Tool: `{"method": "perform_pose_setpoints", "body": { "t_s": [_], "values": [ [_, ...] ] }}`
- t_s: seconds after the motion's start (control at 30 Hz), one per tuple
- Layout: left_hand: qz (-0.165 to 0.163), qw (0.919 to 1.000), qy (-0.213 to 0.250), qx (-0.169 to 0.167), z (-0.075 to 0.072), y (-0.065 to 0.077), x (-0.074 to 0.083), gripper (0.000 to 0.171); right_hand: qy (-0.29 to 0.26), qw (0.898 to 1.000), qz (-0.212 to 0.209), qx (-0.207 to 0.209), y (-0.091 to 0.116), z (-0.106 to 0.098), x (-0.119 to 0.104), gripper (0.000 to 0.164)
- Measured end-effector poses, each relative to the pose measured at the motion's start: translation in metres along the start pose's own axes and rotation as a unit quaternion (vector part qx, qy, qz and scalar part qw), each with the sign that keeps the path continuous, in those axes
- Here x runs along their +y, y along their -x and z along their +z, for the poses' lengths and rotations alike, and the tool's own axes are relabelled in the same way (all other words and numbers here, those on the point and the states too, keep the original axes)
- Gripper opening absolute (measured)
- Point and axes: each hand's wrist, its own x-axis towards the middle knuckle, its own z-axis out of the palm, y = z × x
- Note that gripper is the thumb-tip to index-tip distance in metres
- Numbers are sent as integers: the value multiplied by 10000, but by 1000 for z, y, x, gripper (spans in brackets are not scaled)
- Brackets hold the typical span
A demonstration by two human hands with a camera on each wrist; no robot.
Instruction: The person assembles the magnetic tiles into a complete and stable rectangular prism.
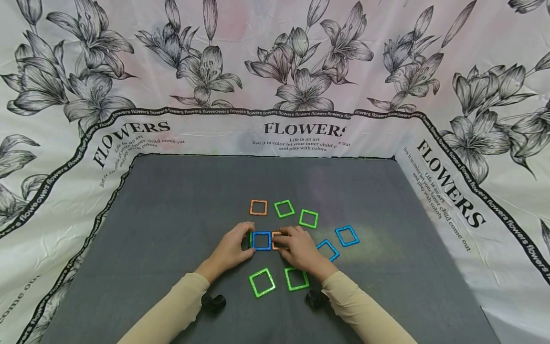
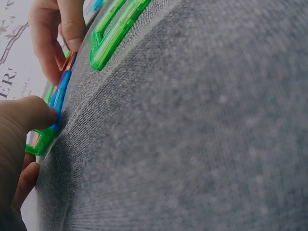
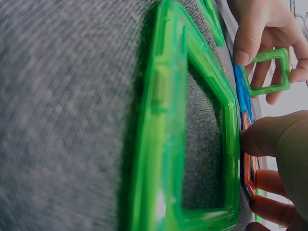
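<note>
The left hand (image 1: 232,246) pinches an upright green frame (image 3: 269,89) at the end of a blue frame (image 1: 261,249); the right hand (image 1: 302,249) grips, and partly hides, the orange frame (image 1: 273,241) touching its other side. Around them on the grey table (image 1: 180,205) lie a loose orange square (image 1: 259,201) and two green squares (image 1: 275,209) beyond, two blue squares (image 1: 347,244) rightward, and two nearer green squares (image 1: 252,285), one half-covered by the right wrist.

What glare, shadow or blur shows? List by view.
Head: pale patch on the gray tabletop; left wrist: tabletop soft toward the bottom, shadow by the left hand; right wrist: nearest green square glints, shadow along its left edge.
</note>
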Motion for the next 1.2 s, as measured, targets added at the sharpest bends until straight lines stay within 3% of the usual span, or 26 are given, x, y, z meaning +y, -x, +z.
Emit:
{"method": "perform_pose_setpoints", "body": {
  "t_s": [0.2,0.4,0.63,0.77,0.9,1.07,1.2],
  "values": [
    [117,9999,-33,98,2,1,-1,47,-2,10000,9,13,0,1,1,29],
    [10,9996,203,174,4,4,-1,44,-29,10000,51,-27,0,1,0,30],
    [-434,9951,850,259,3,4,3,22,-14,10000,29,-4,0,2,1,30],
    [-628,9935,925,230,2,3,4,20,-2,10000,-6,15,0,2,1,30],
    [-602,9927,992,332,3,2,5,20,-19,10000,-19,39,0,1,1,30],
    [-527,9885,1293,577,3,2,4,28,-50,10000,-8,37,0,0,0,30],
    [-696,9834,1562,606,3,2,4,32,-10,10000,-45,42,0,-1,0,30]
  ]
}}
